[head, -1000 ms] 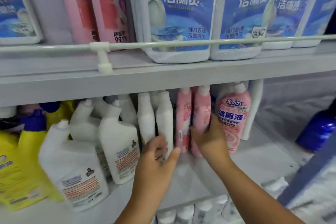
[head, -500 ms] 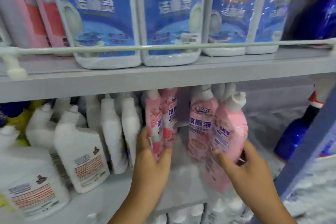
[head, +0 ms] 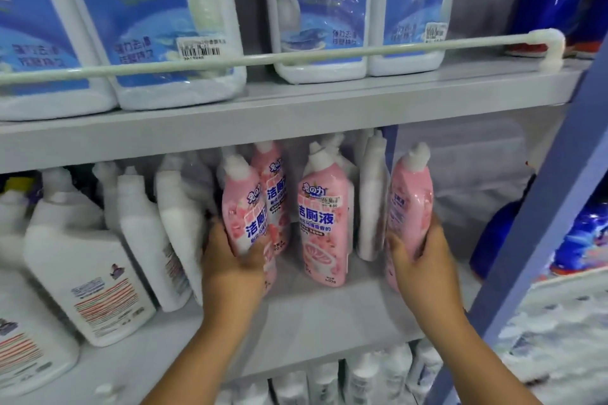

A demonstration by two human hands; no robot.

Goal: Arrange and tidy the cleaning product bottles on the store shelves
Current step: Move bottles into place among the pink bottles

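On the grey middle shelf (head: 329, 315), the left hand (head: 230, 263) gripped a glossy pink bottle (head: 241, 207) with a white cap. The right hand (head: 418, 256) wrapped around another slim pink bottle (head: 409, 200), right of a matte white bottle (head: 370, 200).

Four pink bottles (head: 324, 223) stand upright, seemingly, on the middle shelf (head: 329, 315).

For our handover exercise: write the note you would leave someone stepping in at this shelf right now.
Left hand: grips a pink bottle at the left of the pink group.
Right hand: grips another pink bottle at the far right.
Between them one pink bottle stands upright, label forward.
Done: that middle bottle faces out.
Left: set both held bottles beside it, then straighten the white bottles.
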